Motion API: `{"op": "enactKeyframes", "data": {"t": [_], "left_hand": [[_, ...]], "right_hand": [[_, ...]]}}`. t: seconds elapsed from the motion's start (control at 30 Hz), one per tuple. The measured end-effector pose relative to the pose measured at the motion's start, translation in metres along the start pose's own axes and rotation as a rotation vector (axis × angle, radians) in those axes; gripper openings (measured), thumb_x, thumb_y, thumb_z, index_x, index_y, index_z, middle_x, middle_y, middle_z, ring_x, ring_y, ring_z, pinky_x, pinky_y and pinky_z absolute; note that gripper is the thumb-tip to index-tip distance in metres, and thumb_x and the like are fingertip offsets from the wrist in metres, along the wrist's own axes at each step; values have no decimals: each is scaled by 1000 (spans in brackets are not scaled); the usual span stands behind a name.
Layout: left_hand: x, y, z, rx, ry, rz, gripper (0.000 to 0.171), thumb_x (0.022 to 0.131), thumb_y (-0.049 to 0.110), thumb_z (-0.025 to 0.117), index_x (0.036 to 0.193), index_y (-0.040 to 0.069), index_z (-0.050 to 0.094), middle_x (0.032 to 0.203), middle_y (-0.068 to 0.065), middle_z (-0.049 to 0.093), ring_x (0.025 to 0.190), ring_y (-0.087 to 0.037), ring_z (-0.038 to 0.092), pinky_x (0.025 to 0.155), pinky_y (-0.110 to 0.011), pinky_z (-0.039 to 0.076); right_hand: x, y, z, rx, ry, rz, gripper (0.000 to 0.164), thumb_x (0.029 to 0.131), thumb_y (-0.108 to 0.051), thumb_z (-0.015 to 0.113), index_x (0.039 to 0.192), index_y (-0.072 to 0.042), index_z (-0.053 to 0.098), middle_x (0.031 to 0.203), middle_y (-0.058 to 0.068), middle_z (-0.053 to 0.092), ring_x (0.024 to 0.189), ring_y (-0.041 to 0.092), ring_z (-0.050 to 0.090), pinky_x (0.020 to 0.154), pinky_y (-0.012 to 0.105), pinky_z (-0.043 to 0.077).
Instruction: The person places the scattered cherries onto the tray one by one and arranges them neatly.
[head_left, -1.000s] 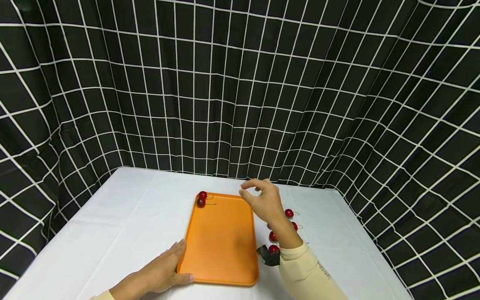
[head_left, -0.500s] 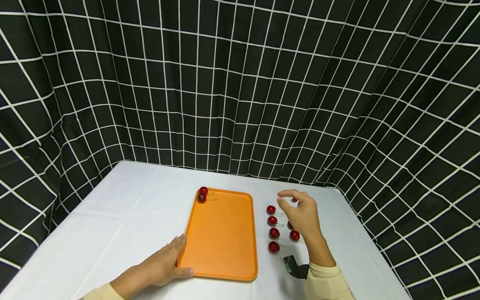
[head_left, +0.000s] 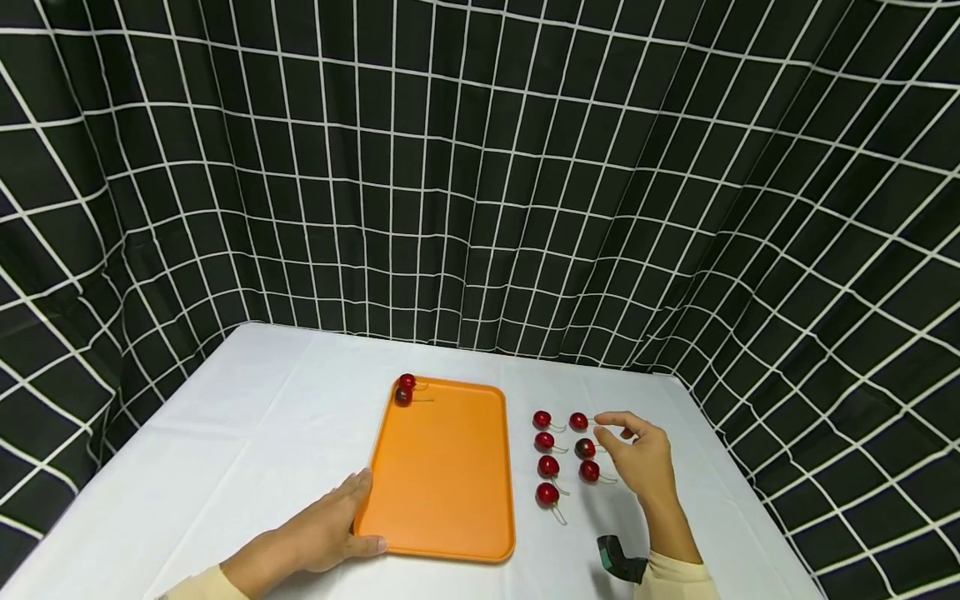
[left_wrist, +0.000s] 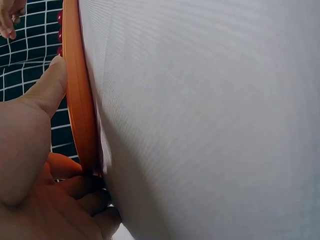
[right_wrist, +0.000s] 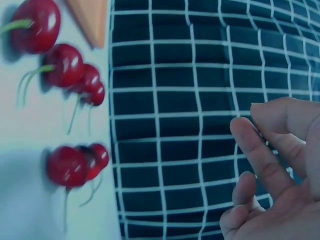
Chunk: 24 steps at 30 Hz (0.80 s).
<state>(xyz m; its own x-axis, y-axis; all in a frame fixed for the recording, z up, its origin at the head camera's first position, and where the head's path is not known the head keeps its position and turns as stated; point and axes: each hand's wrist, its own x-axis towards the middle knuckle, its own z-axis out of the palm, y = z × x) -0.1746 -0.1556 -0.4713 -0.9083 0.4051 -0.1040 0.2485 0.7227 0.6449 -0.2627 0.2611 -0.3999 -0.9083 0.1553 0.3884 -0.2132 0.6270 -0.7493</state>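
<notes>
My left hand [head_left: 330,523] holds the near left corner of an orange tray [head_left: 442,475], fingers along its left side and thumb at the near edge. In the left wrist view the thumb lies against the tray's rim [left_wrist: 75,65]. Two cherries with stems, one bright red [head_left: 407,381] and one darker [head_left: 403,396], sit in the tray's far left corner. Right of the tray, my right hand [head_left: 641,454] hovers beside the far cherry [head_left: 578,421] of the right-hand column. Its thumb and index fingertip are slightly apart, with nothing between them in the right wrist view.
Several cherries [head_left: 548,466] form a column beside the tray's right edge, stems pointing right. A shorter column includes a dark cherry [head_left: 585,448] and a red cherry [head_left: 589,472]. A black grid-patterned curtain [head_left: 450,208] surrounds the white table [head_left: 262,417].
My right hand has moved from over the tray's far right corner, rightward and then nearer, uncovering the cherries. The left hand keeps its place on the tray.
</notes>
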Motion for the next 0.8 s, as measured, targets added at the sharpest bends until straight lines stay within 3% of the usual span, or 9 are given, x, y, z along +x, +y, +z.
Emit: {"op": "enactKeyframes", "data": {"t": [0.27, 0.47, 0.73, 0.8], "left_hand": [[0, -1, 1, 8, -3, -1, 105, 80, 57, 68, 145, -14, 25, 153, -30, 16, 140, -46, 15, 108, -64, 14], [0, 0, 0, -5, -1, 6, 105, 80, 56, 68, 144, -15, 24, 153, -30, 16, 140, -47, 14, 108, -65, 13], [1, 0, 0, 7, -1, 9, 105, 80, 56, 67, 144, -15, 24, 153, -30, 16, 139, -48, 15, 107, -66, 14], [1, 0, 0, 10, 2, 3, 105, 80, 56, 68, 144, -15, 25, 153, -30, 17, 139, -47, 15, 107, -66, 14]], "right_hand": [[-7, 37, -7, -72, -48, 57, 13, 84, -10, 73, 97, -7, 76, 95, 13, 63, 87, 24, 47, 52, 29, 38], [-11, 64, -5, -87, -101, 67, 16, 82, -12, 77, 97, -6, 76, 84, 7, 61, 80, 21, 46, 52, 28, 38], [-17, 88, 2, -43, -165, 144, 17, 81, -9, 77, 97, -6, 76, 60, 5, 49, 53, 15, 43, 45, 25, 35], [-18, 93, 4, -37, -181, 160, 16, 81, -8, 76, 96, -6, 76, 61, 4, 54, 53, 13, 44, 45, 24, 37]]}}
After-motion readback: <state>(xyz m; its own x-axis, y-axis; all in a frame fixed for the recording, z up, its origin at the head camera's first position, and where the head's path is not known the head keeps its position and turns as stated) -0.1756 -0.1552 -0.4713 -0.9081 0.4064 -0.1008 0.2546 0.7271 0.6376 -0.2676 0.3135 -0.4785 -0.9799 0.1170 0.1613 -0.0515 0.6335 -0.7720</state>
